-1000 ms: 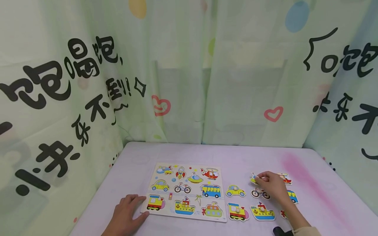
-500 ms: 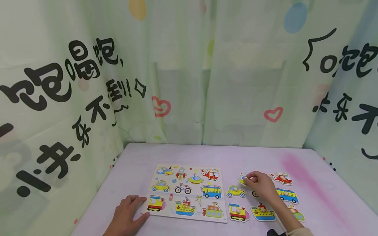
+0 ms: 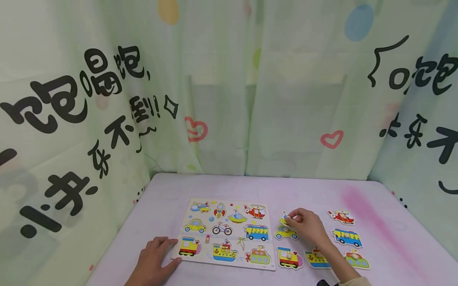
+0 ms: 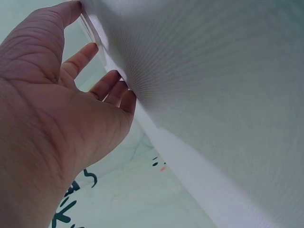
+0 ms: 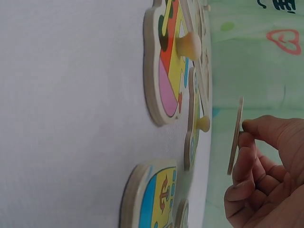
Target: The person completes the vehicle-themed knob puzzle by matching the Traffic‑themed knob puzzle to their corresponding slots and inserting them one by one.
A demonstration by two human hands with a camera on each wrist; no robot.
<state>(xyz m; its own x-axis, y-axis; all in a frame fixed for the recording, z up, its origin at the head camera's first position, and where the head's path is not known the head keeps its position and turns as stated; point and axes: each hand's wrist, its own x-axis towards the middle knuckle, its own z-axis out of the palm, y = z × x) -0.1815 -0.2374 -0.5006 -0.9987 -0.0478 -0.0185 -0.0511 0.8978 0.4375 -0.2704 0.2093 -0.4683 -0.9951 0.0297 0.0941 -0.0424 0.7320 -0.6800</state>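
My right hand [image 3: 308,227] pinches a flying-saucer puzzle piece [image 3: 283,219] by the knob. In the head view the piece overlaps the yellow car piece [image 3: 286,233]; the right wrist view shows the saucer piece [image 5: 235,142] edge-on, raised off the table. Left of it lies the puzzle board [image 3: 207,252], printed with vehicles; the airplane [image 3: 200,206] and rocket [image 3: 220,210] there carry knobs. At the board's near left corner, my left hand [image 3: 152,258] touches the edge with fingers and thumb spread. The bicycle piece is hidden behind my right hand and forearm.
Loose knobbed pieces lie right of the board: a train [image 3: 289,258], a ship [image 3: 316,259], a helicopter [image 3: 341,217], a bus [image 3: 347,237] and a submarine [image 3: 358,260]. A printed curtain [image 3: 286,119] surrounds the table [image 3: 171,186].
My right hand has carried the saucer piece leftward from beside the helicopter to over the car piece. The bus and submarine pieces have come into full view. My left hand has stayed put.
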